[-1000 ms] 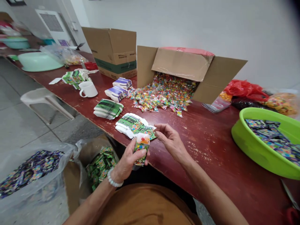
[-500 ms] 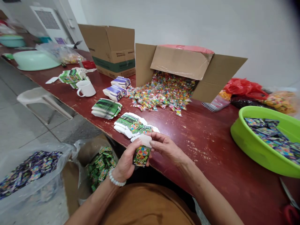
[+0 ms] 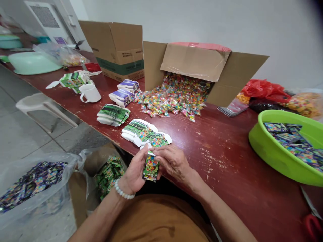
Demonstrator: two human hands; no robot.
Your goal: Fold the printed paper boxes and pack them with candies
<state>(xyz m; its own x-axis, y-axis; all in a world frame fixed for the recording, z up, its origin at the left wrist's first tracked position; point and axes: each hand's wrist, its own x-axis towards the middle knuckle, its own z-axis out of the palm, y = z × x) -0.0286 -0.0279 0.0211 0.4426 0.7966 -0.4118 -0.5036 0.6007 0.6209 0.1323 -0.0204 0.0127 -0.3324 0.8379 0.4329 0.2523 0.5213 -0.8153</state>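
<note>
A small green printed carton (image 3: 150, 169) stands upright between both hands at the near edge of the red-brown table (image 3: 227, 158). My left hand (image 3: 133, 171) grips its side from the left. My right hand (image 3: 173, 161) is curled over its top, fingertips pressing on the upper end. Just beyond the hands lies a fanned stack of flat green cartons (image 3: 145, 133). Farther back a tipped cardboard box (image 3: 199, 67) spills a heap of small wrapped candies (image 3: 174, 99) onto the table.
A lime green basin (image 3: 277, 158) with dark packets sits at right. White mug (image 3: 88, 93), more flat cartons (image 3: 112, 115), purple cartons (image 3: 124, 94) and a closed cardboard box (image 3: 118, 50) lie at left. Below the table stand bags of filled green cartons (image 3: 108, 174) and dark packets (image 3: 27, 185).
My right hand came in from open beside the carton onto its top and pressed the white flap down. The carton sits lower in my left hand.
</note>
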